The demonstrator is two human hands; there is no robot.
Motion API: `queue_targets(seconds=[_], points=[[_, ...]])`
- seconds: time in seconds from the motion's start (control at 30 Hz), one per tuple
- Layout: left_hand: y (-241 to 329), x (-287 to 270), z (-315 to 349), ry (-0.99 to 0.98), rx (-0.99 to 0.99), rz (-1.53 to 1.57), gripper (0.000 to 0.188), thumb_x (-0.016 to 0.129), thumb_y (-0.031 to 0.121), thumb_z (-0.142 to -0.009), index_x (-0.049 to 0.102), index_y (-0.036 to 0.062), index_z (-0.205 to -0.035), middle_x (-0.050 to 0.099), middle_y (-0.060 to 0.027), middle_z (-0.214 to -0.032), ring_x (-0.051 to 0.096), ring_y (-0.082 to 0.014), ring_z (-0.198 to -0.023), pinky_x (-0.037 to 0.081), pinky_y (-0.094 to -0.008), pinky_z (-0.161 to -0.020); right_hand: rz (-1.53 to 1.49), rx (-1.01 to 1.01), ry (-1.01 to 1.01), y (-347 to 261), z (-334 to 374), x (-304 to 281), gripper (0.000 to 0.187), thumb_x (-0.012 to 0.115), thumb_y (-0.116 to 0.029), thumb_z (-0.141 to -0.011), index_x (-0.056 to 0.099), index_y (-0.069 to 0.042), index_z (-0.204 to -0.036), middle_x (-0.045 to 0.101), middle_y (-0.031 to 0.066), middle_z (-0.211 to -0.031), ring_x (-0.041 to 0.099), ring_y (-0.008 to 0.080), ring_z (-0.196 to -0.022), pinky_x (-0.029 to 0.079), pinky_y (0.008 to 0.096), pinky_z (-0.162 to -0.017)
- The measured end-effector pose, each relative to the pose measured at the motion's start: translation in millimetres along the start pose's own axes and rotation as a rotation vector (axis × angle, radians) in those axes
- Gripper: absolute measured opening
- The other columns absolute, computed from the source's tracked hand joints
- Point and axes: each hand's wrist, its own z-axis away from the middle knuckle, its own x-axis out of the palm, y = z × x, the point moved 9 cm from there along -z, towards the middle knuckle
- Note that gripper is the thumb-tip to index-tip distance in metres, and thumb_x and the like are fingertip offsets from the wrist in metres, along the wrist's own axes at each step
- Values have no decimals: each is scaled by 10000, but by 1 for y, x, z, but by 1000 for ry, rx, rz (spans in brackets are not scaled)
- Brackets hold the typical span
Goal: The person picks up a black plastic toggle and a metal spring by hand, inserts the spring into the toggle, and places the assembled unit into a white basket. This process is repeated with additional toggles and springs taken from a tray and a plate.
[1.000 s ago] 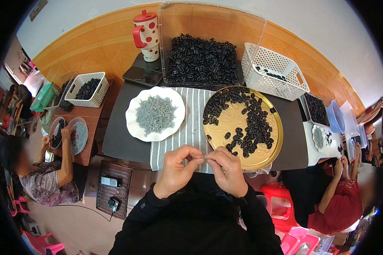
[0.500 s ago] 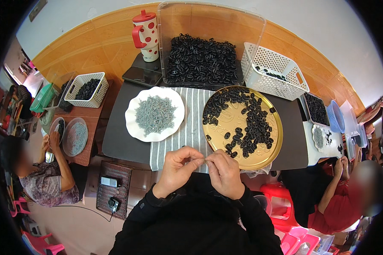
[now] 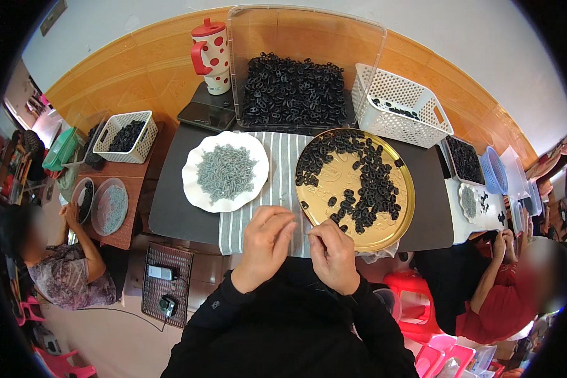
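Note:
Just in front of my body, over the near edge of a grey-and-white striped cloth [image 3: 278,170], both hands are raised with a small gap between them. My left hand [image 3: 264,247] has its fingers curled and the thumb near the index finger; whatever it pinches is too small to make out. The fingertips of my right hand [image 3: 334,257] are pressed together, and something tiny and thin seems to stick out at their left. A white scalloped plate [image 3: 194,189] of small grey screws lies beyond my left hand. Beyond my right hand, a round gold tray [image 3: 324,189] carries many black oval plastic pieces.
At the back stand a clear bin [image 3: 309,31] heaped with black pieces, a white perforated basket [image 3: 394,126], a red-dotted tumbler [image 3: 215,60] and a dark phone [image 3: 206,115]. People sit at tables on both sides. A red stool [image 3: 412,296] is at the lower right.
My hands, whose fingertips met before, have come apart. The left hand has risen slightly. My right hand stays nearly in place, still pinching. The whole view has shifted a little.

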Motion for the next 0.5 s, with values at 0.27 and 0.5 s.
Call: queue_targets(seconds=[0.27,0.5], points=[[-20,31,24,-245,-464,707,72,610,16,-884,643,-45,-901,605,-53,-848,535,-86,-701,428,-212,-623,-71,-61,48,-8,2,-3,151,591,97,-783,555,21,-907,522,139,-730,533,292,-595,416,350,-536],[-31,46,39,-251,-712,954,72,592,14,-903,654,-23,-898,607,-17,-802,523,-63,-708,418,-206,-631,-269,95,132,3,9,-11,121,578,89,-831,556,28,-934,549,71,-779,500,124,-670,400,238,-605]])
